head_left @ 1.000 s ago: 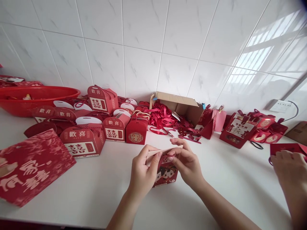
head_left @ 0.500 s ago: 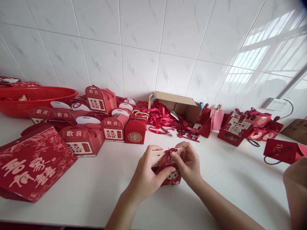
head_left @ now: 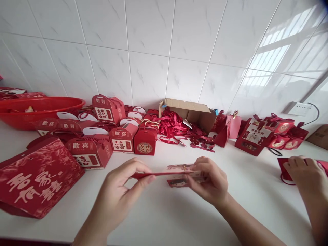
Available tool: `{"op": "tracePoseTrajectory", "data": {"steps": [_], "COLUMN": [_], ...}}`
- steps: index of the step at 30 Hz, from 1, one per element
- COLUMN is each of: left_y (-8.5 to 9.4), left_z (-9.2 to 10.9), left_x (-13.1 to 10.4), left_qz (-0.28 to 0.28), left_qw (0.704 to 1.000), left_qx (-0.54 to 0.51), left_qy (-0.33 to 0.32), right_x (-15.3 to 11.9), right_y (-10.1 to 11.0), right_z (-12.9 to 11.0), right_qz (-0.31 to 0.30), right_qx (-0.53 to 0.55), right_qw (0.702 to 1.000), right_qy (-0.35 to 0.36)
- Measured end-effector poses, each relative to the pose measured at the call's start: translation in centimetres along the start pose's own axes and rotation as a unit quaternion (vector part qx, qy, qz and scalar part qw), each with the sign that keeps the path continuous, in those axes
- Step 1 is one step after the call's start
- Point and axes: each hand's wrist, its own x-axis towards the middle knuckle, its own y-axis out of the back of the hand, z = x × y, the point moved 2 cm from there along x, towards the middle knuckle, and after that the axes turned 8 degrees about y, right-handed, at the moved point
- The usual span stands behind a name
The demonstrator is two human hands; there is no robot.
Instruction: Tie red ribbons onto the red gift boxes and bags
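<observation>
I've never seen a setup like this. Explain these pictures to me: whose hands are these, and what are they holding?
There's no robot: every picture comes from one camera on a person's head, looking forward and down. Their left hand pinches a red ribbon; their right hand grips the top of a small printed box, slightly blurred. Around them on the white surface are red gift boxes, a red basin and an open cardboard box with tangled ribbons. The hand at far right seems to be another person's.
</observation>
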Motion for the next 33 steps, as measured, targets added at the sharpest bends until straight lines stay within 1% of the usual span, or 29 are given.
{"op": "tracePoseTrajectory", "data": {"steps": [2, 3, 4, 5, 6, 7, 9, 10, 12, 14, 16, 20, 22, 25, 26, 28, 30, 33], "left_y": [0.4, 0.4, 0.3, 0.1, -0.1, -0.5, -1.0, -1.1, -1.4, -1.6, -1.9, -2.4, -2.5, -2.6, -2.6, -2.8, -2.9, -3.1], "left_z": [1.8, 2.6, 3.2, 3.6, 3.8, 3.7, 2.9, 2.3, 1.3, 1.0, 1.3, 1.9, 2.1, 2.3, 2.4, 2.6, 3.1, 4.1], "left_x": [-1.1, -1.6, -1.9, -2.2, -2.2, -2.0, -1.4, -1.0, -0.5, -0.2, -0.3, -0.6, -0.7, -0.6, -0.6, -0.7, -0.8, -1.0], "left_qz": [0.056, 0.095, 0.149, 0.191, 0.190, 0.169, 0.102, 0.071, 0.026, -0.003, -0.036, -0.113, -0.127, -0.137, -0.143, -0.148, -0.141, -0.119], "left_qw": [0.997, 0.991, 0.979, 0.966, 0.964, 0.969, 0.986, 0.992, 0.996, 0.995, 0.990, 0.969, 0.966, 0.971, 0.968, 0.953, 0.934, 0.919], "left_qx": [-0.058, -0.094, -0.139, -0.173, -0.186, -0.178, -0.134, -0.107, -0.084, -0.095, -0.124, -0.202, -0.207, -0.183, -0.187, -0.219, -0.255, -0.287], "left_qy": [-0.014, 0.009, 0.014, 0.017, 0.018, 0.013, 0.003, 0.007, 0.022, 0.036, 0.051, 0.089, 0.085, 0.071, 0.084, 0.150, 0.209, 0.243], "right_x": [0.1, 0.1, 0.1, 0.0, 0.0, 0.0, 0.0, 0.0, 0.0, 0.1, 0.1, 0.3, 0.4, 0.5, 0.6, 0.6, 0.6, 0.5], "right_y": [-0.1, -0.2, -0.3, -0.4, -0.5, -0.5, -0.5, -0.5, -0.4, -0.3, -0.2, 0.0, 0.1, 0.2, 0.2, 0.2, 0.2, 0.2], "right_z": [-0.9, -1.4, -1.8, -2.1, -2.4, -2.6, -2.7, -2.7, -2.8, -2.9, -3.1, -3.1, -3.0, -3.0, -3.0, -3.1, -3.0, -2.9], "right_qz": [-0.005, -0.008, -0.010, -0.011, -0.010, -0.007, -0.003, -0.003, -0.003, -0.007, -0.014, -0.026, -0.024, -0.026, -0.029, -0.033, -0.032, -0.028], "right_qx": [0.032, 0.052, 0.072, 0.091, 0.109, 0.125, 0.151, 0.161, 0.171, 0.166, 0.154, 0.150, 0.152, 0.153, 0.154, 0.153, 0.153, 0.159], "right_qw": [0.999, 0.998, 0.997, 0.995, 0.993, 0.992, 0.988, 0.987, 0.985, 0.986, 0.988, 0.988, 0.988, 0.987, 0.987, 0.987, 0.987, 0.986], "right_qy": [0.032, 0.039, 0.039, 0.036, 0.032, 0.029, 0.013, 0.004, -0.002, 0.011, 0.027, 0.024, 0.024, 0.029, 0.029, 0.032, 0.038, 0.038]}}
